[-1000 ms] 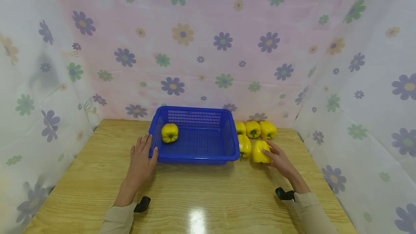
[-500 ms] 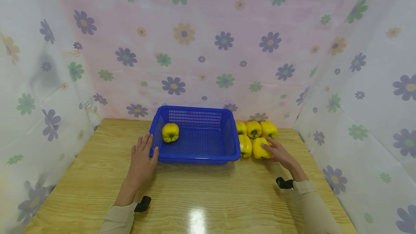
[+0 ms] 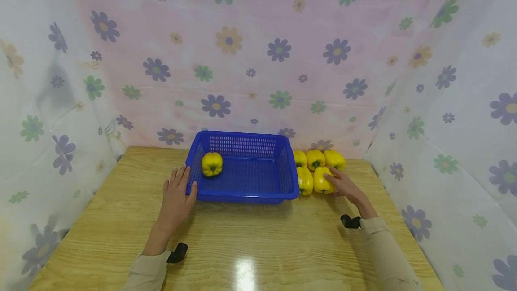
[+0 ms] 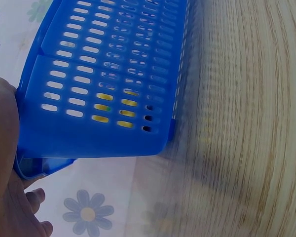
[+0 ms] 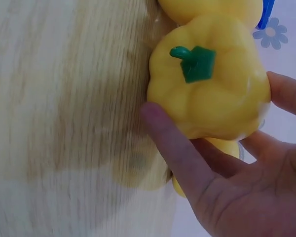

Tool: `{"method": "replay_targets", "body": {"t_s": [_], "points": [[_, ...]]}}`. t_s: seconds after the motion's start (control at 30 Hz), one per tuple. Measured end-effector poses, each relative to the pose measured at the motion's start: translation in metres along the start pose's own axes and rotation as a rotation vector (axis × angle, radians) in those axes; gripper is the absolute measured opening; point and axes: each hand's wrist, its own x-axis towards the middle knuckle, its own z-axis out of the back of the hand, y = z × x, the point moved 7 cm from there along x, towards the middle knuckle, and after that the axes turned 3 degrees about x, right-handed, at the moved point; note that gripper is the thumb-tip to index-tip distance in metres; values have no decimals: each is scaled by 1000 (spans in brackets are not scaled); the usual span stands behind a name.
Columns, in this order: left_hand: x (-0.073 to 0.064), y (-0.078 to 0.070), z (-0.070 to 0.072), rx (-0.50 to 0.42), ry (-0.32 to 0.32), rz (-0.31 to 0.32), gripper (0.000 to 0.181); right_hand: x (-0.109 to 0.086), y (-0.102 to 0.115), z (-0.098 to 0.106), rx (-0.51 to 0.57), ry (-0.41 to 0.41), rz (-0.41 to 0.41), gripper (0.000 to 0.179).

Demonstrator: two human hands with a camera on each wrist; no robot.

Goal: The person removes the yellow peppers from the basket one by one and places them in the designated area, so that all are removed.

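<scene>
In the head view, my left hand (image 3: 176, 199) rests on the front left corner of a blue plastic basket (image 3: 242, 199), fingers extended along its rim. From the left wrist, the hand (image 4: 5, 163) shows beside the basket's slotted wall (image 4: 103, 133). One yellow bell pepper (image 3: 212, 164) sits inside at the left. Right of the basket, my right hand (image 3: 345, 187) holds another yellow bell pepper (image 3: 322, 180) by its right side. Up close, that pepper (image 5: 212, 98) has its green stem toward the camera, with fingers (image 5: 182, 158) around it. It touches or nearly touches its neighbour.
Next to the held pepper lies another yellow pepper (image 3: 305, 181). Behind them is a row of yellow peppers (image 3: 316, 160), the leftmost partly hidden by the basket. Everything stands on a wooden table (image 3: 258, 237), with flowered cloth (image 3: 250, 57) at the back and sides.
My right hand has moved the pepper back and slightly left, into line beside its neighbour. The left hand and basket have stayed in place.
</scene>
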Motion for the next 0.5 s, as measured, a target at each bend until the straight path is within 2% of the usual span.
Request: {"method": "replay_targets", "body": {"t_s": [0.27, 0.5], "points": [[-1, 1, 0, 4, -7, 0, 61, 7, 0, -5, 6, 81, 6, 75], [0, 1, 0, 4, 0, 0, 62, 10, -1, -5, -5, 94, -10, 75]]}}
